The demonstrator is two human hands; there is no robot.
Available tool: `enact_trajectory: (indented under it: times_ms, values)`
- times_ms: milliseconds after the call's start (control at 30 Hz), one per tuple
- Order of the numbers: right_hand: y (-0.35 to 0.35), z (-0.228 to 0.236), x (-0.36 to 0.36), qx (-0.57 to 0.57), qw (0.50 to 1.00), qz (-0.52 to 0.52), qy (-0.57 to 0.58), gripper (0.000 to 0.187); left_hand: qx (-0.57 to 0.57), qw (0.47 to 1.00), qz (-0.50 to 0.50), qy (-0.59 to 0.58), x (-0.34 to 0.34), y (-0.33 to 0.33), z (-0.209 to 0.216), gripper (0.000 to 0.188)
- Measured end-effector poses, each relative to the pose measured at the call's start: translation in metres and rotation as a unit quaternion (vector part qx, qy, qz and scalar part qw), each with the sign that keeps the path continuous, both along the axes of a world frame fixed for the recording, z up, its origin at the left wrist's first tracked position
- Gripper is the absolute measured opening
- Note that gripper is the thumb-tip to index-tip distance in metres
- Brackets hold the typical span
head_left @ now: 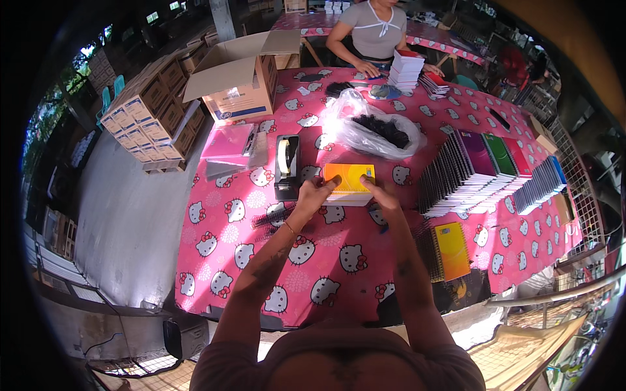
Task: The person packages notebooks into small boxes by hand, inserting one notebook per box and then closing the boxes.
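Observation:
Over the middle of the table, both my hands grip a small yellow-orange covered notebook [349, 177] with thick white page edges facing me. My left hand [315, 194] closes on its left side, the thumb on top of the cover. On the opposite side, my right hand [382, 193] presses its thumb on the cover. Whether it is one notebook or a small stack, I cannot tell. Left of it stands a black tape dispenser [285, 186] with a roll of tape. Loose black spiral coils [270, 218] lie beside my left wrist.
A plastic bag of black coils [385, 133] lies beyond my hands. Stacked spiral notebooks [456, 173] and a yellow spiral notebook [451, 253] are at right. Pink plastic sheets [227, 143] and an open carton [238, 88] sit at left. Opposite, a person [372, 32] stands by stacked booklets [405, 70].

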State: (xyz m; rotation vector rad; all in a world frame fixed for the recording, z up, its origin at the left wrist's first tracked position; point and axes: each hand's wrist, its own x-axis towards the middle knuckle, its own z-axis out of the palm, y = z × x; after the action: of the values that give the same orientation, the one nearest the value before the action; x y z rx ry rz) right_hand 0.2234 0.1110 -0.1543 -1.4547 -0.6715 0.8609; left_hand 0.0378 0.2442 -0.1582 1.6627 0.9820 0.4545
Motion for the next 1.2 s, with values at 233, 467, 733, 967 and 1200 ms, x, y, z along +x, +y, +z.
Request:
enact_trajectory:
  times_ms: [233,467,733,967,1200]
  values:
    - [0.005,-0.009,0.001,-0.026,0.969,0.081,0.231,0.046,-0.226,0.953,0.090,-0.181,0.000,-0.001,-0.029,0.077]
    - [-0.006,-0.024,-0.007,-0.076,0.981,0.064,0.164,0.051,-0.270,0.936,0.046,-0.221,-0.004,-0.027,-0.021,0.053]
    - [-0.109,-0.018,-0.072,-0.094,0.992,0.073,0.049,0.061,-0.243,0.938,0.031,-0.246,-0.066,-0.143,-0.026,0.065]
    - [-0.153,-0.001,-0.098,0.019,0.987,-0.018,0.158,0.074,0.444,0.893,0.017,-0.071,-0.074,-0.179,0.021,0.054]
    - [-0.158,0.003,-0.092,0.127,0.988,-0.086,0.027,0.071,0.613,0.767,-0.185,-0.044,-0.090,-0.168,0.027,0.028]
